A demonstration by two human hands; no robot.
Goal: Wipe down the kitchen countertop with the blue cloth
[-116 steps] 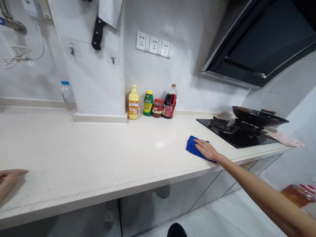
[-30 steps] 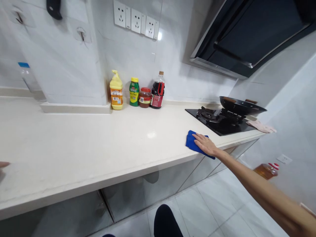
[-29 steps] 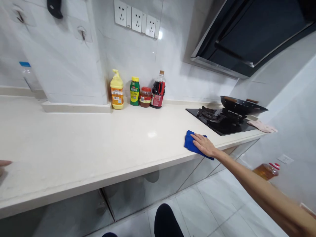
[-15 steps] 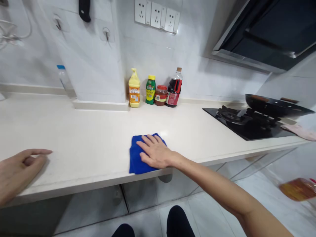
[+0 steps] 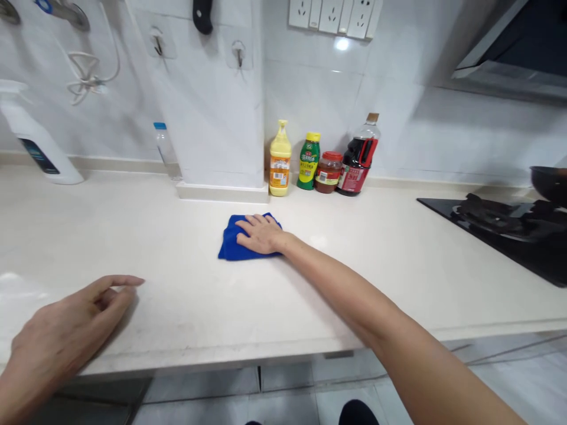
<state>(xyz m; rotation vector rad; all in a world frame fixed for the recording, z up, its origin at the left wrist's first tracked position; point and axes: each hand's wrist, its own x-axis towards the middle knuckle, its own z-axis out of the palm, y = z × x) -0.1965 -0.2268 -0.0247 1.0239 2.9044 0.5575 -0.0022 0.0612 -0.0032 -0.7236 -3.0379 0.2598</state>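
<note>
"Across the pale counter (image 5: 354,271), what can be counted?"

"One blue cloth (image 5: 234,241), lying mid-counter. Two hands: the right hand (image 5: 261,234) lies on the cloth, fingers spread wide; the left hand (image 5: 73,324), near and left, is loosely curled, a narrow gap between forefinger and thumb. Four containers stand along the far wall: one yellow bottle (image 5: 280,165), one green bottle (image 5: 309,162), one red-lidded jar (image 5: 328,172), one dark sauce bottle (image 5: 357,162). Farther left, one clear bottle (image 5: 166,152) and one white spray bottle (image 5: 38,141)."

"And what is hard to make out?"

"The right hand hides part of the cloth. Both palms are out of sight. The pillar (image 5: 212,130) partly covers the clear bottle. The top edge crops three sockets (image 5: 332,15) and one black handle (image 5: 202,16); the right edge crops one stove (image 5: 491,227)."
</note>
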